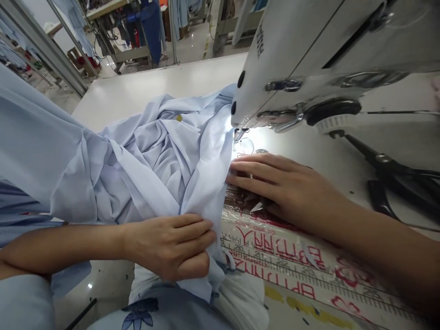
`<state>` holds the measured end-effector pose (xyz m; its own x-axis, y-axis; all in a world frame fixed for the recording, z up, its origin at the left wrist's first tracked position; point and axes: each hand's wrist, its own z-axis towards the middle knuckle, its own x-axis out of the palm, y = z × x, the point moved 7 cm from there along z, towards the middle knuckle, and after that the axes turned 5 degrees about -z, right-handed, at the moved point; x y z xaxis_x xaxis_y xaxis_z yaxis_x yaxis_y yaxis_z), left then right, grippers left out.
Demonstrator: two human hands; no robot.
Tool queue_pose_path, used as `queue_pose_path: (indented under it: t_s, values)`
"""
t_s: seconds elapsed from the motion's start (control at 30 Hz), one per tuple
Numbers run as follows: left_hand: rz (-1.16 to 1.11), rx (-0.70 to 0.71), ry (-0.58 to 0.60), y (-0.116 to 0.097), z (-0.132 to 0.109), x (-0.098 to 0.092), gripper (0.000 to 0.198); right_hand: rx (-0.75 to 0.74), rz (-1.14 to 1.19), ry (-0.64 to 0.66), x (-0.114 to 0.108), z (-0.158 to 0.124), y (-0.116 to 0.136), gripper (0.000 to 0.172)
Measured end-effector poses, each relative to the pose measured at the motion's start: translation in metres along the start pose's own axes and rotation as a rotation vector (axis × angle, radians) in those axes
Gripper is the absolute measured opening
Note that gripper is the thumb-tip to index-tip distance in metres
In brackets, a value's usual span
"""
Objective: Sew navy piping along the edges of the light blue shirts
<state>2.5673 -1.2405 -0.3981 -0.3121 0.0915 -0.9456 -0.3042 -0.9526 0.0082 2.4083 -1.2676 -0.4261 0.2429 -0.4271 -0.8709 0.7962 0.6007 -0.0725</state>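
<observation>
Light blue fabric point(206, 183) lies bunched on the sewing machine table, its long straight edge running up to the lit needle area. My left hand point(175, 247) is closed on the near end of this edge, with the fingers curled over the cloth. Stretched toward the needle, the fingers of my right hand point(268, 178) lie flat, their tips at the fabric's right edge just in front of the presser foot point(239, 135). A pointed metal tip point(257, 207) shows beneath my right palm; whether the hand holds it is hidden.
The sewing machine head point(292, 59) overhangs the table point(117, 91) at upper right. Black-handled scissors point(383, 160) lie to its right. A printed measuring strip point(285, 256) under clear film runs along the front edge. Fabric hangs off at left. Other workstations stand behind.
</observation>
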Motion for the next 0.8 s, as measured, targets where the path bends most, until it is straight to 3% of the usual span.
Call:
queue_pose_path:
  t_s: [0.2, 0.4, 0.6, 0.8]
  values:
    - [-0.059, -0.064, 0.018, 0.001, -0.001, 0.008, 0.007, 0.016, 0.037, -0.010, 0.000, 0.000, -0.004, 0.043]
    - [-0.106, -0.167, -0.140, -0.008, 0.012, 0.015, 0.010, -0.020, 0.028, 0.043, -0.006, -0.004, -0.008, 0.045]
    - [-0.130, -0.352, -0.036, -0.007, 0.005, 0.017, 0.006, -0.012, 0.020, 0.069, -0.006, -0.006, -0.006, 0.041]
    - [-0.156, -0.423, -0.048, -0.003, 0.006, 0.017, 0.013, 0.014, -0.014, 0.089, -0.005, 0.001, -0.010, 0.038]
